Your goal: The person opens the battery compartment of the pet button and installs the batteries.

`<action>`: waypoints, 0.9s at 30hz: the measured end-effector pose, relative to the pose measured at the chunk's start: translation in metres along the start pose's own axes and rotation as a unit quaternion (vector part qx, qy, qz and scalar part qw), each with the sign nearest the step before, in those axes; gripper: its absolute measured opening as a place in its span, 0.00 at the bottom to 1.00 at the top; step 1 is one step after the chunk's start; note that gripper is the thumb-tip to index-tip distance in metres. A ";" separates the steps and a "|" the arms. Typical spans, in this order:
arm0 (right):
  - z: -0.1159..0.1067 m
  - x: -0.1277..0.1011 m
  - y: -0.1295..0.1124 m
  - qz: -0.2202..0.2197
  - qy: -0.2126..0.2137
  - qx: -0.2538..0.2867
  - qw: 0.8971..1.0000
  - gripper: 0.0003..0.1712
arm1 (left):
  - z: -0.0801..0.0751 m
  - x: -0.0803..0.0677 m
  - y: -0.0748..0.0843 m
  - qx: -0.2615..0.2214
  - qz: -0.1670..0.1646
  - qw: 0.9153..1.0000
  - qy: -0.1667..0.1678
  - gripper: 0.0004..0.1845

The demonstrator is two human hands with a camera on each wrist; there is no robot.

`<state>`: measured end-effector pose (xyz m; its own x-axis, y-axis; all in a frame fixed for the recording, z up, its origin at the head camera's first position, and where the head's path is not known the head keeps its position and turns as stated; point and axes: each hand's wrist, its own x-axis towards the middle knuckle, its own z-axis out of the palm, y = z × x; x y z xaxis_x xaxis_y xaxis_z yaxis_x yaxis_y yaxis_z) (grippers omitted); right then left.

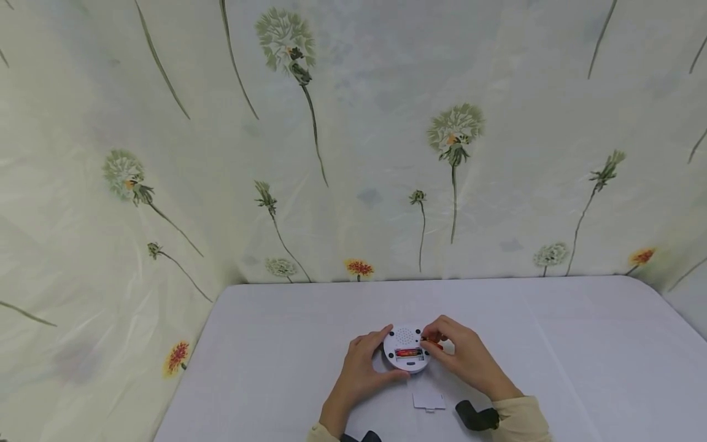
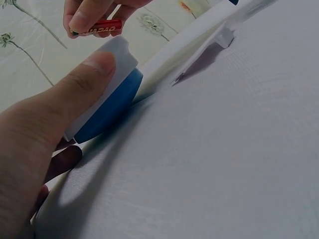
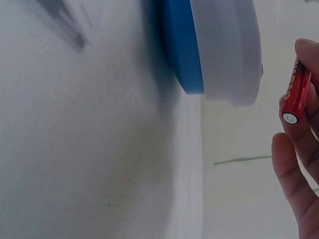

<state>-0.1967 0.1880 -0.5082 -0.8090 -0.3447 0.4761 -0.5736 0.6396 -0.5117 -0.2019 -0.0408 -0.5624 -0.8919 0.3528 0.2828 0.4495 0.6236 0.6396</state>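
A round white and blue device (image 1: 405,334) lies with its battery compartment facing up, a patch of small holes and several dark feet around it. My left hand (image 1: 361,366) grips its edge between thumb and fingers. Inside the compartment sits a red battery (image 1: 409,353). My right hand (image 1: 469,356) pinches another red battery (image 3: 297,92) between thumb and fingertips, just above the device's right side. In the right wrist view one flat silver end of that battery faces the camera.
A small white battery cover (image 1: 429,401) lies on the white tabletop (image 1: 276,368), nearer me than the device. Behind the table hangs a flower-patterned curtain (image 1: 364,135). Black wrist straps (image 1: 476,416) show at the sleeves.
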 end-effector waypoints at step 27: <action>0.019 0.000 -0.010 -0.071 -0.016 0.059 0.996 0.12 | -0.001 0.000 -0.001 0.004 0.013 1.000 0.002 0.48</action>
<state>-0.1932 0.1688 -0.5162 -0.7218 -0.4491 0.5266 -0.6916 0.4984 -0.5228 -0.2024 -0.0423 -0.5623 -0.8799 0.3661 0.3029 0.4733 0.6194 0.6263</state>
